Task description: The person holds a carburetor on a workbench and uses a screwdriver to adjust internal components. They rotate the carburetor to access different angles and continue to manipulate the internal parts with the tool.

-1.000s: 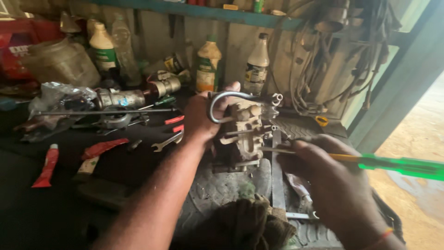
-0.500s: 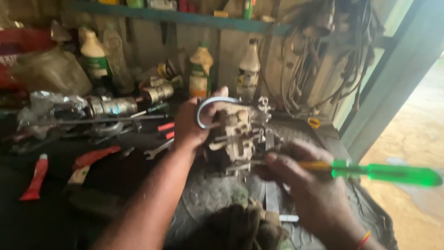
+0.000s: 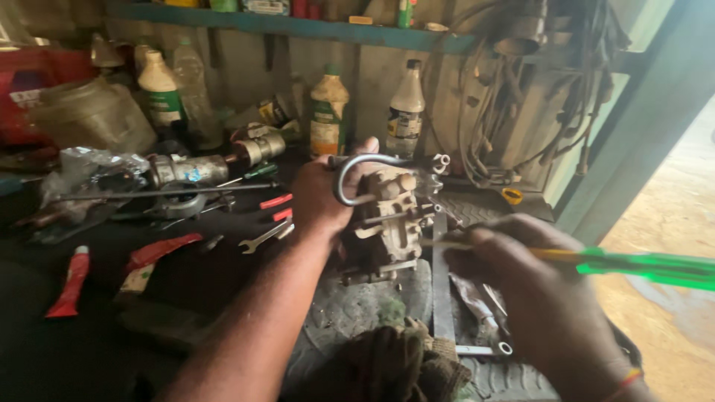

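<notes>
Green-labelled plastic bottles (image 3: 330, 112) stand behind. Left hand (image 3: 322, 195) clasps grey metal carburettor (image 3: 387, 223); right hand (image 3: 521, 260) pinches green-handled screwdriver (image 3: 640, 266) against it.

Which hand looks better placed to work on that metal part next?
Probably the right hand: it holds the green-handled screwdriver, tip at the metal part. The left hand is busy gripping that part.

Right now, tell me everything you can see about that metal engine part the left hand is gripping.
The carburetor-like metal assembly is a grimy, tan-grey cast block with levers, small ports and a curved steel tube looping over its top. It stands upright on the worn rubber mat. The left hand grips its left side; the green-handled screwdriver in the right hand points into its right side.
</notes>
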